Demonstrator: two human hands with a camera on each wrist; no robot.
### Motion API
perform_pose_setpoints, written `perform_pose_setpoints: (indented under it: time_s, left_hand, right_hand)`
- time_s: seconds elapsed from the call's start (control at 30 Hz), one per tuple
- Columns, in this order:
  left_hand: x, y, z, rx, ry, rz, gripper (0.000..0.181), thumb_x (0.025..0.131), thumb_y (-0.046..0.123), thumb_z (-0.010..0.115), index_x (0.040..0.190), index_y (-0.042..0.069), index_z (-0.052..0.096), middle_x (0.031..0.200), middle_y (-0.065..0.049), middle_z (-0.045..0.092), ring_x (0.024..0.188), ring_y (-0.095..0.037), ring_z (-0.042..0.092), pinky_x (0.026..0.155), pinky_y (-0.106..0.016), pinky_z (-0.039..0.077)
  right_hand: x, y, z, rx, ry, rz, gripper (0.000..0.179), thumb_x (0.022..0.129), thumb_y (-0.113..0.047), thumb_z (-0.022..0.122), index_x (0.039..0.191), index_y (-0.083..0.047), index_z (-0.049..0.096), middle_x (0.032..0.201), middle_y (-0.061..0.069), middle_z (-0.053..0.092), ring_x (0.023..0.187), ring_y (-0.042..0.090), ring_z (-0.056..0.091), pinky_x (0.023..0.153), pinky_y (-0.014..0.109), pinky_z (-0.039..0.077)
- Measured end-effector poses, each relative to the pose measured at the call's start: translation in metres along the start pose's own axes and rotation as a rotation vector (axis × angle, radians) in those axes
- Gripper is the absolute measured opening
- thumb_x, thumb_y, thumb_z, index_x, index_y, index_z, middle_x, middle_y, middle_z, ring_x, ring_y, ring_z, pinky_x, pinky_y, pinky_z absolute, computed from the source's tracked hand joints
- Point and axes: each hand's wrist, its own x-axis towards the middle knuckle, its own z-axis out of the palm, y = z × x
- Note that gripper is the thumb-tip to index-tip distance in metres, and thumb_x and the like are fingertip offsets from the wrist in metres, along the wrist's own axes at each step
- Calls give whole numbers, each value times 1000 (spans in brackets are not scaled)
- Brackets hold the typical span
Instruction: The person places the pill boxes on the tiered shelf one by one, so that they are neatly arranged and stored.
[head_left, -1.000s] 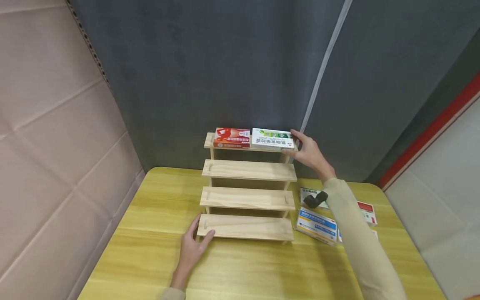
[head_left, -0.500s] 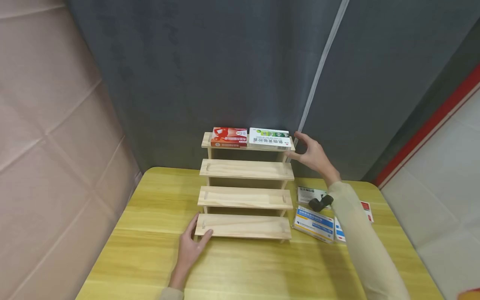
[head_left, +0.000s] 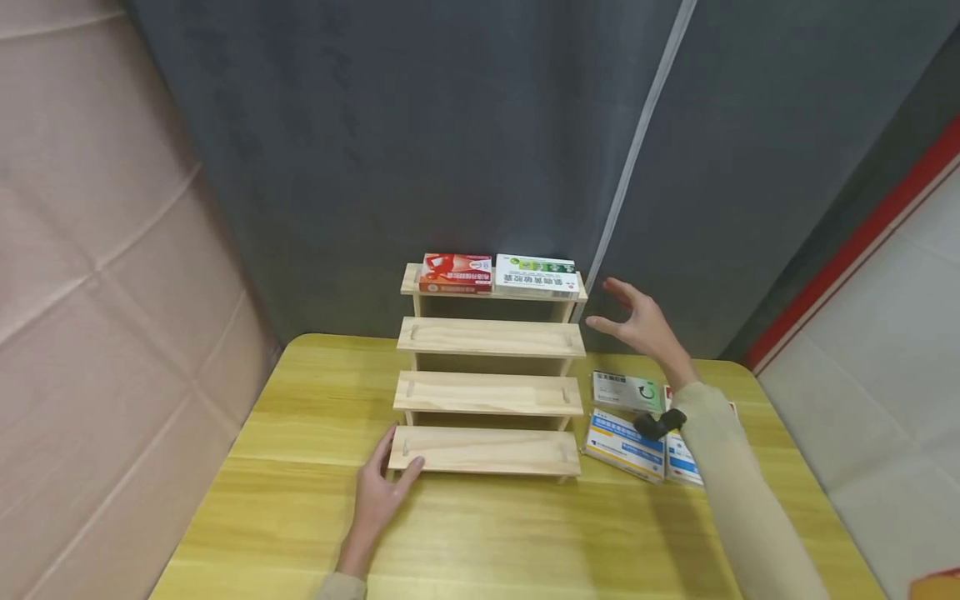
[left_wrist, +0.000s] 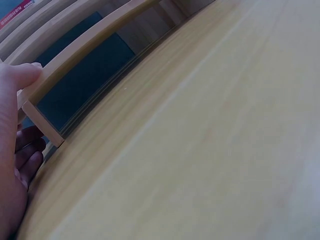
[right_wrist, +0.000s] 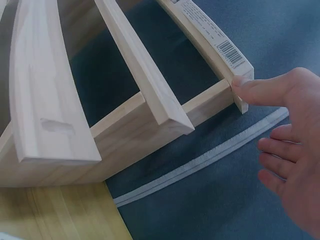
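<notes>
A stepped wooden display rack (head_left: pixel 487 392) stands on the table. My left hand (head_left: pixel 377 492) holds the left end of its lowest step, with the thumb on top; in the left wrist view, the fingers (left_wrist: pixel 31 155) reach behind the leg. On the top step lie a red medicine box (head_left: pixel 456 273) and, to its right, a white-and-green medicine box (head_left: pixel 536 276). My right hand (head_left: pixel 645 323) is off the rack's upper right end, thumb and fingers spread, holding nothing. In the right wrist view the thumb overlaps the corner of the white box (right_wrist: pixel 215 37); contact cannot be told there.
Right of the rack on the table (head_left: pixel 480 542) lie a white-and-green box (head_left: pixel 622 392), a blue-and-white box (head_left: pixel 624 446) and others partly hidden by the right sleeve (head_left: pixel 742 483). A dark curtain (head_left: pixel 420 150) hangs close behind the rack.
My right hand has let go of the white-and-green box on the top step and drawn away to the right. The left hand stays on the lowest step.
</notes>
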Motion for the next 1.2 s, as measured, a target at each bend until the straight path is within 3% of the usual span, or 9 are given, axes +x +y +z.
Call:
perform_pose_setpoints:
  time_s: [0.23,0.67,0.77,0.93,1.17,1.2]
  left_hand:
    - [0,1,0,6,-10,-8,75,88,12,79,151,-4,41,151,-28,47,142,-44,44,112,-11,27]
    - [-1,4,0,-14,-1,6,74,87,8,79,149,-6,42,146,-29,52,138,-44,49,110,-8,31]
    - [-1,-2,1,-10,9,5,74,87,7,79,150,-5,42,146,-29,52,138,-44,49,110,-7,31]
    - [2,-26,3,33,24,-2,76,87,7,78,152,0,40,147,-27,52,139,-42,49,111,-6,28]
    - [-2,3,-2,20,-1,12,74,86,10,80,149,-6,43,145,-29,53,137,-44,49,111,-12,31]
    - [-1,2,-2,19,-3,12,74,87,10,80,149,-6,42,145,-29,53,138,-44,49,112,-12,31]
  right_hand:
    - [-15,6,-7,7,-9,24,84,91,-31,76,156,1,32,160,23,38,145,47,37,122,59,33]
    - [-42,17,-13,-35,-37,86,89,93,-35,74,159,-1,26,163,23,33,145,52,34,120,65,31]
    - [-48,18,-11,-40,-37,93,89,93,-35,74,159,-1,25,163,23,32,145,53,34,120,67,31]
    - [-58,20,-6,-32,-39,113,87,93,-33,74,159,-4,26,163,22,32,146,52,33,119,69,31]
    - [-79,31,-1,6,-55,142,87,94,-35,72,160,-5,25,164,22,31,149,50,27,118,74,25]
    - [-81,33,0,13,-58,153,87,94,-36,72,161,-6,24,164,22,31,149,51,27,117,75,25]
